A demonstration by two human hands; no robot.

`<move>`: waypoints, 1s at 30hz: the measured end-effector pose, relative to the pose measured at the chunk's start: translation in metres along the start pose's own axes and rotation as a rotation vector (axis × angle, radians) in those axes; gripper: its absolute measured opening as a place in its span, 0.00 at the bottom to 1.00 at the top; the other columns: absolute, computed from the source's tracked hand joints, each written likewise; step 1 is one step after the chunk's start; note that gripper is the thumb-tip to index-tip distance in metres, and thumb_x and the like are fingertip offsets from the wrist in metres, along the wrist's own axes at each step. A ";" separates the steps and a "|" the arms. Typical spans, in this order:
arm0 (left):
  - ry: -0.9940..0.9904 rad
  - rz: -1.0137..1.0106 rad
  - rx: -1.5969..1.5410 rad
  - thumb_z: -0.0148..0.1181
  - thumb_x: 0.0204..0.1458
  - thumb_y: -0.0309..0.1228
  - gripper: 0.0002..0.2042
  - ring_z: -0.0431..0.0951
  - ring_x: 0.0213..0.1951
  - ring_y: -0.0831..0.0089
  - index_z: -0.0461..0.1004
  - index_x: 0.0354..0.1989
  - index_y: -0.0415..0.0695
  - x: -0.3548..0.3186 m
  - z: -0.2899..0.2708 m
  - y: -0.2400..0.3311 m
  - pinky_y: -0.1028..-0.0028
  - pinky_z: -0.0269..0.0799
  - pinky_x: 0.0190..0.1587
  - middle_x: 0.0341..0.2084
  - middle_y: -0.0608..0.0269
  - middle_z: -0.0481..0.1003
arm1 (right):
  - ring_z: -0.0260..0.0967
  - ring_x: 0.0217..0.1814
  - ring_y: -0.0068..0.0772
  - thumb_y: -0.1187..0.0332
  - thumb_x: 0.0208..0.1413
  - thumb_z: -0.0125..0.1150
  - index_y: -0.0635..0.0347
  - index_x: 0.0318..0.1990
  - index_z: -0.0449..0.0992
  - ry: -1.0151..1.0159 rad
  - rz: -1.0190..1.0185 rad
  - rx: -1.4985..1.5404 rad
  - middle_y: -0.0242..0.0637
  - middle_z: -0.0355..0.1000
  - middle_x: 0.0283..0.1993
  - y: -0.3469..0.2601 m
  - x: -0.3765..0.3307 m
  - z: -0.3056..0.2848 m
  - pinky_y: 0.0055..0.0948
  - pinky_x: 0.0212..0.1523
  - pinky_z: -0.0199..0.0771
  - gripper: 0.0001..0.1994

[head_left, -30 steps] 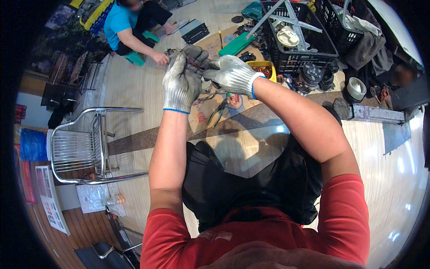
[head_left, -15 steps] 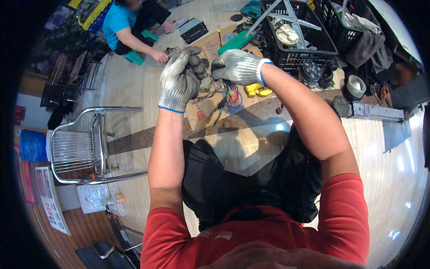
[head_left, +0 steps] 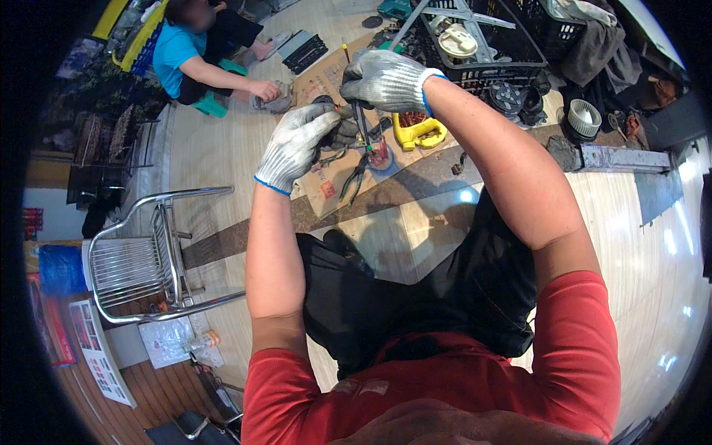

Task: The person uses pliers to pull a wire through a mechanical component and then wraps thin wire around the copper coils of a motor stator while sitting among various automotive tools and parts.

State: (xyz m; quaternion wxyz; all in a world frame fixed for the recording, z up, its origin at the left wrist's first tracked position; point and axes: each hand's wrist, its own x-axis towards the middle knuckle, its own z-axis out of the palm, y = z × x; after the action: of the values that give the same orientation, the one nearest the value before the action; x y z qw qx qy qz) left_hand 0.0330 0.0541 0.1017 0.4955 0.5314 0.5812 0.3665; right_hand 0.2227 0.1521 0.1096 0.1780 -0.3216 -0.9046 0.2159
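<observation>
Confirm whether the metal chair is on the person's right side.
No, the metal chair stands on the wooden floor to the person's left, beside the left forearm, apart from both gloved hands.

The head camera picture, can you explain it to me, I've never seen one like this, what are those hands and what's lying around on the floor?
This is one wide, curved view from a camera worn on a person's head, looking down at their own arms, red shirt and dark trousers. Both hands wear white knit gloves. The left hand grips a small dark part; exactly what it is I cannot tell. The right hand holds a thin tool against it. On the wooden floor below lie a sheet of cardboard, pliers, a yellow part and a black crate of pieces. A metal chair stands to the left. Another person in blue works farther off.
</observation>
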 end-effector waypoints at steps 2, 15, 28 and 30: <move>0.008 0.004 0.034 0.56 0.57 0.36 0.19 0.78 0.34 0.76 0.73 0.48 0.31 0.002 -0.002 -0.003 0.77 0.73 0.37 0.34 0.57 0.79 | 0.72 0.34 0.51 0.58 0.56 0.52 0.67 0.39 0.77 0.015 -0.013 -0.006 0.55 0.73 0.33 -0.001 0.000 0.000 0.40 0.40 0.72 0.18; 0.208 0.253 -0.696 0.52 0.60 0.30 0.16 0.77 0.44 0.62 0.68 0.51 0.30 0.022 -0.001 -0.026 0.67 0.74 0.49 0.44 0.46 0.74 | 0.72 0.42 0.56 0.56 0.58 0.49 0.59 0.41 0.78 0.073 -0.108 0.115 0.54 0.74 0.37 -0.015 0.004 0.038 0.47 0.43 0.71 0.17; 0.113 0.333 -1.106 0.49 0.59 0.25 0.13 0.76 0.44 0.54 0.67 0.50 0.34 0.027 -0.018 -0.032 0.57 0.74 0.49 0.43 0.46 0.73 | 0.74 0.38 0.50 0.66 0.55 0.50 0.47 0.41 0.79 0.012 -0.184 0.064 0.45 0.75 0.36 -0.026 0.000 0.057 0.45 0.38 0.72 0.11; 0.126 0.355 -1.075 0.50 0.59 0.24 0.12 0.76 0.44 0.55 0.67 0.50 0.34 0.025 -0.016 -0.029 0.58 0.74 0.49 0.42 0.47 0.73 | 0.74 0.37 0.50 0.67 0.54 0.50 0.46 0.40 0.79 -0.005 -0.146 0.088 0.44 0.75 0.35 -0.029 -0.001 0.055 0.45 0.36 0.72 0.10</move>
State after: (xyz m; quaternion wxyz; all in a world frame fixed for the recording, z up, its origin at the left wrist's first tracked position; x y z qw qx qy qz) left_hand 0.0117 0.0750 0.0737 0.5914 0.2713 0.2432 0.7194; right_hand 0.1833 0.1156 0.0776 0.2050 -0.2463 -0.9157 0.2426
